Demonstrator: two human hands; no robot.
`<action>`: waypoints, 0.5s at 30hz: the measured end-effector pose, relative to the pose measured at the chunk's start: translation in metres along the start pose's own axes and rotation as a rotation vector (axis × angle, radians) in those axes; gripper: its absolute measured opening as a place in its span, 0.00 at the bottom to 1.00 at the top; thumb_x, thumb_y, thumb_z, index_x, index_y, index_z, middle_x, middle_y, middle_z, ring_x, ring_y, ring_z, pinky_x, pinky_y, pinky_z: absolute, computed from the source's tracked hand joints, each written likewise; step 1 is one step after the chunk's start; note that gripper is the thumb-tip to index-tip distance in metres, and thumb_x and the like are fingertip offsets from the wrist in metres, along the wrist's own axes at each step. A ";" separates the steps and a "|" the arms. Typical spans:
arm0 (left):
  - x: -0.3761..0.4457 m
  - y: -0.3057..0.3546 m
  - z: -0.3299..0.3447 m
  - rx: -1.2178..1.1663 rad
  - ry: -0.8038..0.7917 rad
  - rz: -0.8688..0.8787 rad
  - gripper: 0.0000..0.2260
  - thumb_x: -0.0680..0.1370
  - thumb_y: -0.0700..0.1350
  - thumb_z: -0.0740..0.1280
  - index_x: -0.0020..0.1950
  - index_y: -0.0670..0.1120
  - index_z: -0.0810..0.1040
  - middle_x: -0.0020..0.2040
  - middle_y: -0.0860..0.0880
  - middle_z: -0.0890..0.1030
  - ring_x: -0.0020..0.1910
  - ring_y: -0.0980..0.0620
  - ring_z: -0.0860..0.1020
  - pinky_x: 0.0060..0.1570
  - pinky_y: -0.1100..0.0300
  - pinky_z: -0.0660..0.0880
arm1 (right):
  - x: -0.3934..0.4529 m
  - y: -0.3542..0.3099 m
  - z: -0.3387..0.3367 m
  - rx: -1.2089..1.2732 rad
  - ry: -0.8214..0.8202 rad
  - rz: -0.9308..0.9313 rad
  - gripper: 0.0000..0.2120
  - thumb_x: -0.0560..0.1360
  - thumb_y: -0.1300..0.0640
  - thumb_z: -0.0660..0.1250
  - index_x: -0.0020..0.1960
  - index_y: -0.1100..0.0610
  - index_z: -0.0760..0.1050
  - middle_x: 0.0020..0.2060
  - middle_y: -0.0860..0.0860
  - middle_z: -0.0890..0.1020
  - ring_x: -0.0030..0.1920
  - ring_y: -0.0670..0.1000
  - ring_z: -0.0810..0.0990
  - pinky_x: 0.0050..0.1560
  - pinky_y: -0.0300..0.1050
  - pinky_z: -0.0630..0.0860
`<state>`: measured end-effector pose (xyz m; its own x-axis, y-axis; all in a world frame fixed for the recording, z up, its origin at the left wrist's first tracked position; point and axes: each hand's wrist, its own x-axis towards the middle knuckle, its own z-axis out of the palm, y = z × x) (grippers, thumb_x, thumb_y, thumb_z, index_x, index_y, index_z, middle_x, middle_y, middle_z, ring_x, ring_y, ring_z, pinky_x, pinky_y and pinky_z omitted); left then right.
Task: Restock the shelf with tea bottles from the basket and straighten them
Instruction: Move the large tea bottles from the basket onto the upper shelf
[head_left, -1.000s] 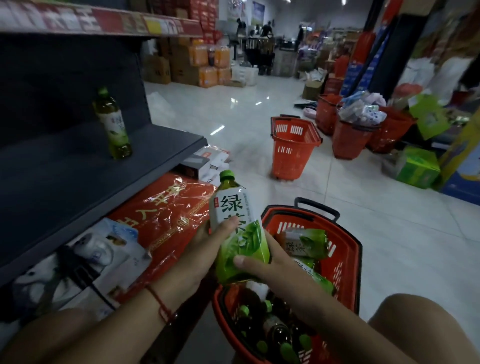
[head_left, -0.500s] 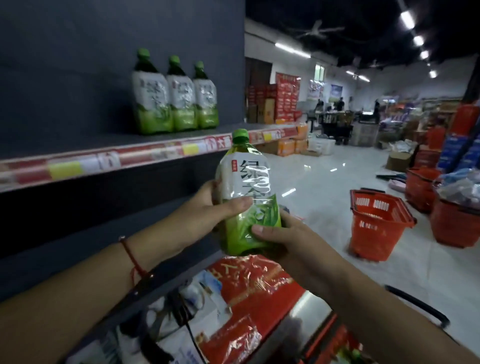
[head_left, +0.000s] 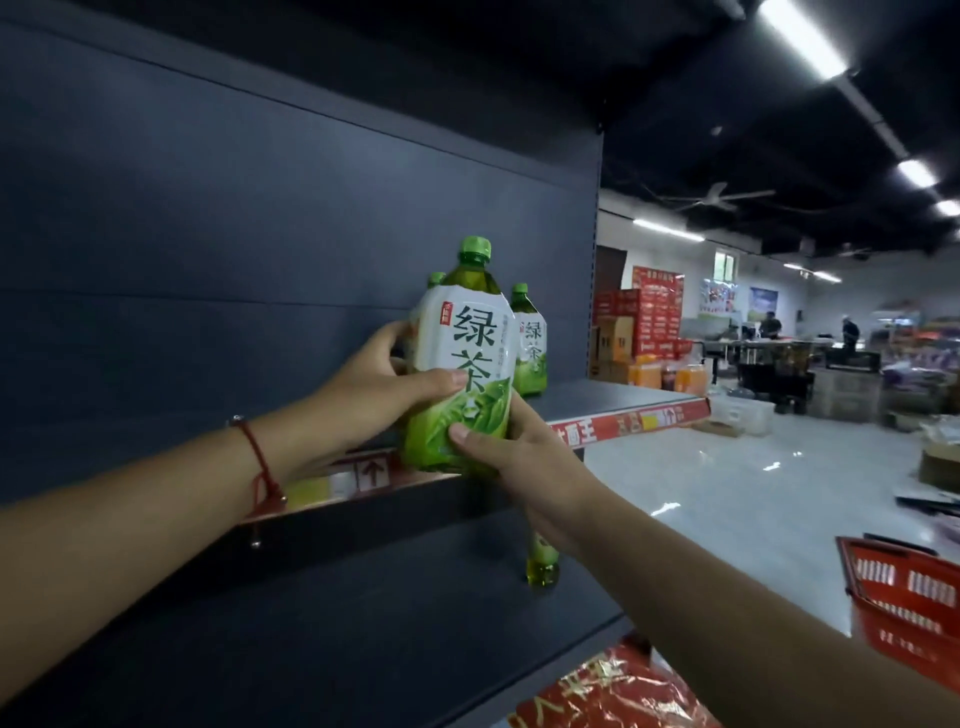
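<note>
Both hands are on the bottle (head_left: 460, 358), upright, right at the front edge of the upper shelf (head_left: 597, 397). The left hand (head_left: 374, 387) wraps its side, thumb across the label, fingers curled behind. The right hand (head_left: 511, 457) cups it low down, thumb pressed on the green lower part of the label. Whether its base sits on the shelf or hangs just off it, cannot tell; the hands cover it. Behind it stand more bottles: one (head_left: 527, 338) just to its right, further back, and the cap of another (head_left: 435, 279) peeking out on the left. A lone bottle (head_left: 543, 564) stands on the lower shelf (head_left: 363, 639), mostly hidden by the right forearm. A red cord (head_left: 260, 457) circles the left wrist. At far right, a red basket (head_left: 914, 603) on the floor.
</note>
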<state>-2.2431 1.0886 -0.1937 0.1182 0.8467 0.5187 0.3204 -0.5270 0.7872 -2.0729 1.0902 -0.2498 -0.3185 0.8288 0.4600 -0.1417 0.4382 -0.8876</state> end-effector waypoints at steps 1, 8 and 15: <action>0.007 -0.003 -0.006 0.003 0.024 -0.008 0.34 0.62 0.57 0.76 0.65 0.55 0.68 0.55 0.50 0.81 0.51 0.52 0.82 0.52 0.53 0.79 | 0.011 0.000 0.003 -0.028 -0.003 -0.001 0.25 0.77 0.63 0.70 0.71 0.51 0.70 0.59 0.52 0.83 0.61 0.51 0.82 0.66 0.49 0.76; 0.041 -0.040 -0.036 0.085 0.115 -0.045 0.35 0.67 0.54 0.76 0.68 0.56 0.61 0.59 0.51 0.78 0.53 0.53 0.80 0.56 0.53 0.77 | 0.073 0.003 0.017 -0.309 0.026 0.062 0.17 0.73 0.62 0.75 0.60 0.56 0.76 0.53 0.47 0.85 0.53 0.47 0.83 0.61 0.45 0.78; 0.068 -0.067 -0.059 0.244 0.063 -0.085 0.40 0.71 0.53 0.74 0.75 0.50 0.54 0.62 0.57 0.72 0.57 0.56 0.75 0.54 0.63 0.70 | 0.104 0.013 0.030 -0.654 0.087 0.104 0.30 0.75 0.54 0.74 0.73 0.56 0.67 0.64 0.49 0.77 0.57 0.44 0.72 0.54 0.34 0.65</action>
<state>-2.3121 1.1769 -0.1916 0.0248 0.8770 0.4799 0.5446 -0.4144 0.7292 -2.1360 1.1716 -0.2140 -0.2193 0.8913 0.3968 0.4922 0.4522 -0.7438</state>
